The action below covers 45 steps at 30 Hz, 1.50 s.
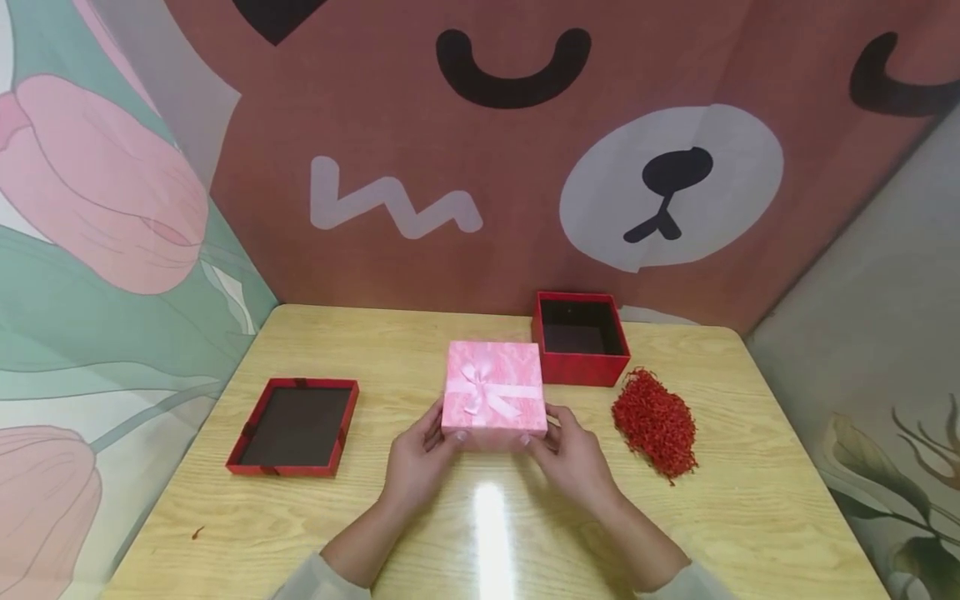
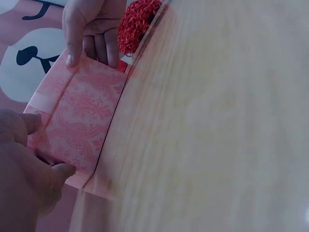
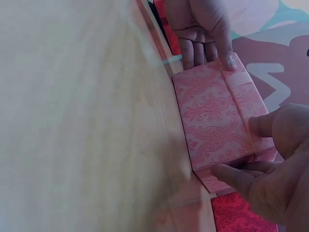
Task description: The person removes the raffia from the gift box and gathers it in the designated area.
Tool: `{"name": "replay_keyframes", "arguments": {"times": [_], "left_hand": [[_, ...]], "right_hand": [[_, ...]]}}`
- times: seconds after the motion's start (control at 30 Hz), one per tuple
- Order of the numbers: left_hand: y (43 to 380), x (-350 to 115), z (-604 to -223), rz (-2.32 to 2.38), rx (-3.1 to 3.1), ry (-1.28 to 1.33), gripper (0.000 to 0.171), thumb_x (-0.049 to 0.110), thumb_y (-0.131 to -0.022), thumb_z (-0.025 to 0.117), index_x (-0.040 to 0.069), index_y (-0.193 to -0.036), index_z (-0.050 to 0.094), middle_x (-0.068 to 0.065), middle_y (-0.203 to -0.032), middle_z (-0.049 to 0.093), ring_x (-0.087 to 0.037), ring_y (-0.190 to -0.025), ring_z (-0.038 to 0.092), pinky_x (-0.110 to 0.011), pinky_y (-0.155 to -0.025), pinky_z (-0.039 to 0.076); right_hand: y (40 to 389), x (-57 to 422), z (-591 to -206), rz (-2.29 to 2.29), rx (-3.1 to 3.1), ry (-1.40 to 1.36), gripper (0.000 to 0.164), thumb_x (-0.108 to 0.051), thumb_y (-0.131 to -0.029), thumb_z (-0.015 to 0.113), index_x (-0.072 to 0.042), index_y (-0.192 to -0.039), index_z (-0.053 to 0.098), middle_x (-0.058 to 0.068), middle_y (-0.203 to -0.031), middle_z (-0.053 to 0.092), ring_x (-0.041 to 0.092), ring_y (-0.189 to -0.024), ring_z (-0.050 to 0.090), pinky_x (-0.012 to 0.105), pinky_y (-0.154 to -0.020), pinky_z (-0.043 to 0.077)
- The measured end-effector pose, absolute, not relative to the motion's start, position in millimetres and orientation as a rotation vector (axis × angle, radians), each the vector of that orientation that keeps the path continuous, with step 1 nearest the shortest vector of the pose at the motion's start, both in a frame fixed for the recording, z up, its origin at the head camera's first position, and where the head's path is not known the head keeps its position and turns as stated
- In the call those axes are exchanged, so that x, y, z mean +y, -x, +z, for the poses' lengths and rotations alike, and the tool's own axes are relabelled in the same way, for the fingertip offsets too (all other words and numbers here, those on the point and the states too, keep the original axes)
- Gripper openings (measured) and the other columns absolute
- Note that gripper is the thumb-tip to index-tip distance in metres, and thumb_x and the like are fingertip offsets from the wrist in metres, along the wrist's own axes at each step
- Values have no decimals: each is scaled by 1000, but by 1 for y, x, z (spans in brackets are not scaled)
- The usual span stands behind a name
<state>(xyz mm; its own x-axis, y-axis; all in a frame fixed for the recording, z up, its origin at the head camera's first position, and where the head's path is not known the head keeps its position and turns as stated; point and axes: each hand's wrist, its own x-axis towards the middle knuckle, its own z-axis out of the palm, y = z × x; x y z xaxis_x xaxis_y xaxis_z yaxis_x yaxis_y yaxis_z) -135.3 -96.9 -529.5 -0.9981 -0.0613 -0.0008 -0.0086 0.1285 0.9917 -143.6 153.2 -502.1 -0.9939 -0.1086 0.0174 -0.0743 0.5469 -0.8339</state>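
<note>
A pink gift box (image 1: 491, 387) with its lid on sits on the table, a pale ribbon bow (image 1: 483, 390) on top. Its patterned front side (image 2: 87, 116) shows in the left wrist view, and the lid's lower edge runs along it. My left hand (image 1: 420, 458) holds the box by its left side, with the thumb at the front edge of the lid. On the opposite side my right hand (image 1: 573, 458) grips it likewise, thumb at the front and fingers along the side. Fingertips behind the box's sides are partly hidden.
Behind the pink box to the right stands a red box (image 1: 581, 368) without its lid, dark inside. Red shredded paper (image 1: 656, 425) lies in a heap at right. A red lid (image 1: 292, 427) lies inside-up at left, and a small red shred (image 1: 197, 532) is nearer the front.
</note>
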Motion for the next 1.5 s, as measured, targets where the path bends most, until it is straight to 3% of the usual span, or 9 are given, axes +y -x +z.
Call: {"name": "replay_keyframes", "arguments": {"times": [0.4,0.93,1.5], "left_hand": [[106,-95,-528,-2190,-2282,-99,68,27,-81,91,10,-140,62,-13,-142,63,-28,-132,59,-24,-102,52],[71,-84,-529,-2266,-2246,46,59,13,-81,90,6,-133,64,-18,-142,60,-37,-132,58,-29,-100,55],[60,-75,-530,-2333,-2206,94,62,7,-76,91,8,-132,64,-16,-138,62,-37,-134,56,-32,-96,57]], "right_hand": [[106,168,-500,-1431,2747,114,58,-26,-92,82,-8,-140,55,16,-127,70,27,-111,72,40,-94,59],[61,187,-498,-1448,2789,116,52,-21,-88,86,-10,-131,60,15,-121,73,23,-105,74,26,-86,61],[49,194,-495,-1457,2781,71,55,-29,-88,85,-9,-133,61,20,-129,69,31,-115,70,32,-91,61]]}}
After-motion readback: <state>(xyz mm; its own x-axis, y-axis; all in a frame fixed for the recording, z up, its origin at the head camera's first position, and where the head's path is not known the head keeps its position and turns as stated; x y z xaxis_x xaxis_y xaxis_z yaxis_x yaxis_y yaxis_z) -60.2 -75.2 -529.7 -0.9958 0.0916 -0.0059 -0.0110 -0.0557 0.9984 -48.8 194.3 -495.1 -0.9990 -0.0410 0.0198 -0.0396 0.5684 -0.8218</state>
